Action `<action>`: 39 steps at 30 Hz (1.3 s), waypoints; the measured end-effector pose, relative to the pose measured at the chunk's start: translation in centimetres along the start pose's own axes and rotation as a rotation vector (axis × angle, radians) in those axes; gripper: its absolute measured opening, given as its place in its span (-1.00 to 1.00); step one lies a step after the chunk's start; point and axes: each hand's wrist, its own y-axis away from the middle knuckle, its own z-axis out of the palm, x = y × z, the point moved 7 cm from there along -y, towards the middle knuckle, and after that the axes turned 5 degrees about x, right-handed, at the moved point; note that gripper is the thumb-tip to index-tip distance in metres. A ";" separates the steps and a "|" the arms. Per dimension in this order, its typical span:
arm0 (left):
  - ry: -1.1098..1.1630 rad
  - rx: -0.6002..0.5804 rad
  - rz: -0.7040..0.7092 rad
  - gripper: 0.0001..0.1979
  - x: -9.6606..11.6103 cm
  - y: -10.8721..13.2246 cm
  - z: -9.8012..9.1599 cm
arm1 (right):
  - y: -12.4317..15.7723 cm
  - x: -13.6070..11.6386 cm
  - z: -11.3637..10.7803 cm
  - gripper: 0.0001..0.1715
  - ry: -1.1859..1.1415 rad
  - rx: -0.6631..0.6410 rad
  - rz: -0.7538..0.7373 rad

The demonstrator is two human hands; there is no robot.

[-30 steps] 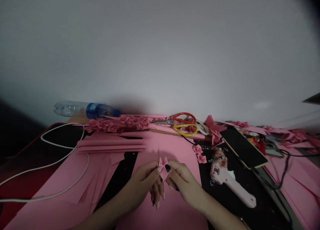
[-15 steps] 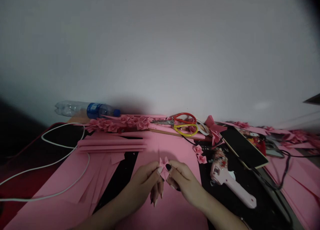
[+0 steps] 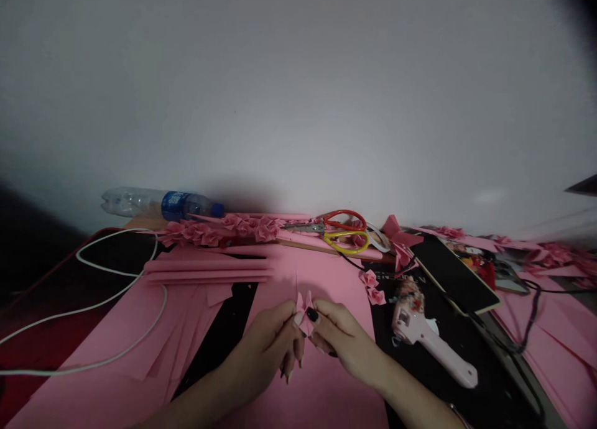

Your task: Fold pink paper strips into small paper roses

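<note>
A small folded pink paper flower [image 3: 303,304] is pinched between both hands, above a large pink paper sheet [image 3: 321,379]. My left hand [image 3: 277,336] grips its left side with thumb and forefinger, the other fingers hanging below. On the other side, my right hand [image 3: 338,332] presses the paper with a black-nailed thumb. The fingers hide the flower's lower part. To the right of my right hand lie a few finished pink paper flowers [image 3: 373,287] and a pink hot glue gun [image 3: 433,345].
Red-and-yellow-handled scissors [image 3: 346,241] rest at the back among strings of pink flowers [image 3: 261,228]. A plastic bottle [image 3: 175,205] lies by the wall. Rolled pink paper [image 3: 209,272] and a white cable [image 3: 116,355] are at left, a phone [image 3: 457,276] at right.
The flower's petals have been squeezed closer together, so it looks narrower and more folded. My right thumb has shifted slightly left; the rest stays put.
</note>
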 end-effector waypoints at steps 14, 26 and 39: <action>0.148 -0.038 -0.038 -0.71 -0.3 0.0 0.0 | 0.0 -0.2 0.4 -0.56 0.014 -0.054 -0.034; 0.209 -0.084 -0.048 -0.78 0.0 0.0 0.1 | -0.1 -0.2 0.3 -0.61 -0.005 -0.061 -0.040; 0.150 -0.092 -0.068 -0.76 0.2 0.3 0.4 | 0.4 -1.3 1.8 -0.66 -0.001 -0.226 -0.081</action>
